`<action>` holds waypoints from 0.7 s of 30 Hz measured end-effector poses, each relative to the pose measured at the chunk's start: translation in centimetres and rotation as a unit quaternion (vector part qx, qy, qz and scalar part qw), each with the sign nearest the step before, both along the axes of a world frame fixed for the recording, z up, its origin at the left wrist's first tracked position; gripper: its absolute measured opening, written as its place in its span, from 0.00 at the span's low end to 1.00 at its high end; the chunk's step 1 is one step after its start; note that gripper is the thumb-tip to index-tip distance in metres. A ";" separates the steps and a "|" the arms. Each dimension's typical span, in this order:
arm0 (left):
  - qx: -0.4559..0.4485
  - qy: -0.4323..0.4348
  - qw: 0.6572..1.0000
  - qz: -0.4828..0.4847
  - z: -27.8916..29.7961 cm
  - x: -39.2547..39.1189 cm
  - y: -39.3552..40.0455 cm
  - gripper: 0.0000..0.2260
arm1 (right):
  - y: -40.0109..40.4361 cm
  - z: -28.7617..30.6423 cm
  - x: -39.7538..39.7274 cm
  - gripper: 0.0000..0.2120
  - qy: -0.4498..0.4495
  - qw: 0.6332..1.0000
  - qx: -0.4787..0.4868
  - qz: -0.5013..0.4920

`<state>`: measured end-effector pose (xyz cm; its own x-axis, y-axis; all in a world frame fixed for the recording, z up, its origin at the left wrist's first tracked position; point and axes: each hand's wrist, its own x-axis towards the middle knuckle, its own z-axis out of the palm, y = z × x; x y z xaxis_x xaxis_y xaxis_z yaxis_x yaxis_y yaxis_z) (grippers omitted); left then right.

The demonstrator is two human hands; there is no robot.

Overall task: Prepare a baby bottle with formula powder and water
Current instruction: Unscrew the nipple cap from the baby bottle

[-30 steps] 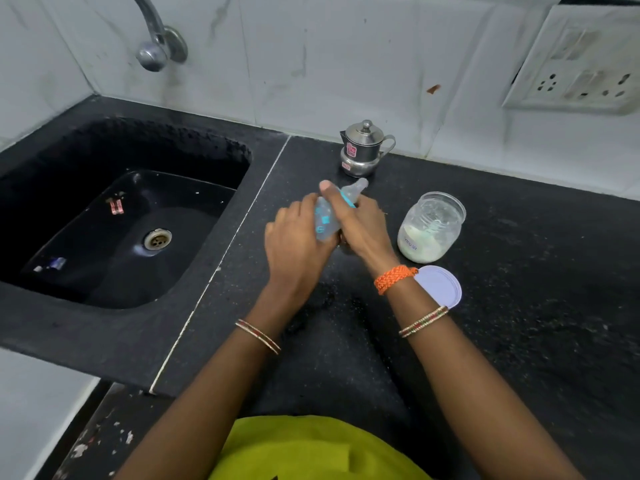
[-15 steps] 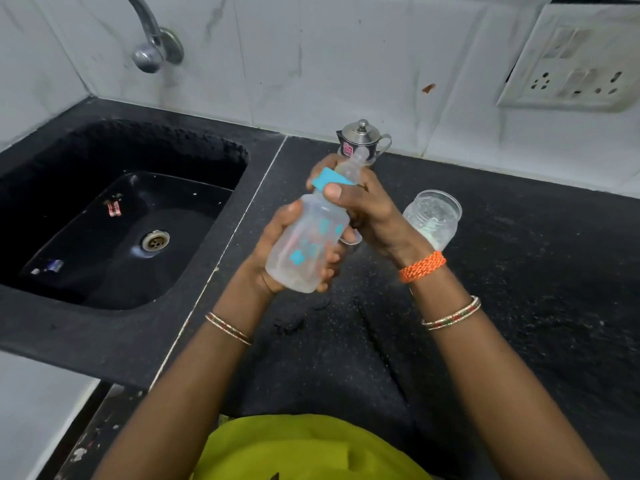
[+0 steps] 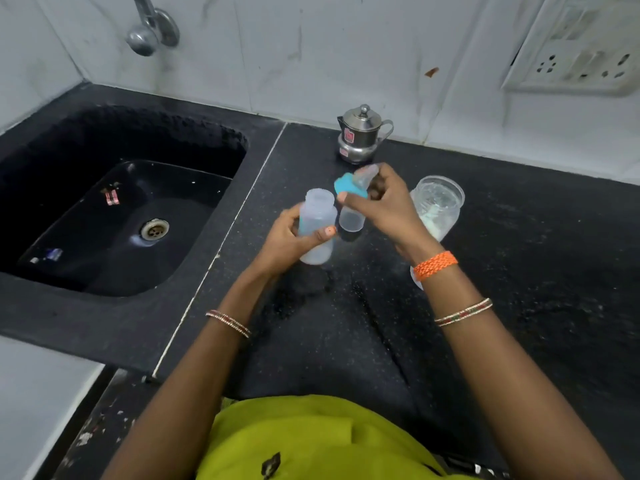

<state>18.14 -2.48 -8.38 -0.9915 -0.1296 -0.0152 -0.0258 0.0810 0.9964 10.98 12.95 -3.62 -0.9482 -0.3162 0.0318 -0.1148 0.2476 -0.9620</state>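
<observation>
Sink [image 3: 114, 278]: black basin, far left, set into the black counter [image 3: 519, 306]; tap [image 3: 145, 32] on the wall above it.

Left hand [image 3: 291, 237]: fingers curled round the baby bottle [image 3: 317, 216], held upright above the counter, mouth uncovered.

Right hand [image 3: 384, 206]: pinches the blue collar with teat [image 3: 349, 187], off the bottle and just beside its mouth; a clear cap [image 3: 351, 221] hangs below it.

Steel pot [image 3: 360, 138]: lidded, behind the hands near the wall.

Formula jar [image 3: 438, 206]: open glass, white powder in the bottom (partly hidden by the right hand), on the counter.
</observation>
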 end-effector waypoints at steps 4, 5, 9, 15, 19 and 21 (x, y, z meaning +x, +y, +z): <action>-0.083 0.021 0.993 0.084 -2.4 -0.8 0.5 0.26 | 0.9 -4.2 1.4 0.21 0.086 0.963 0.251 -0.052; -0.088 0.022 0.992 0.090 -3.0 -0.9 0.7 0.27 | 1.0 -4.8 1.7 0.21 0.102 0.948 0.297 -0.049; -0.110 0.027 0.991 0.073 -3.8 -0.9 1.4 0.31 | 1.3 -5.9 2.4 0.21 0.119 0.902 0.414 -0.020; -0.135 0.019 0.990 0.043 -3.8 -1.0 1.0 0.31 | 1.6 -6.2 2.6 0.23 0.078 0.891 0.446 0.031; -0.197 0.008 0.979 0.059 -2.7 -0.2 1.9 0.47 | 2.2 -4.2 3.1 0.28 0.099 0.930 0.354 -0.029; -0.213 0.070 0.970 0.096 -1.2 0.1 2.9 0.45 | 3.3 -2.0 3.0 0.23 0.143 0.946 0.279 -0.082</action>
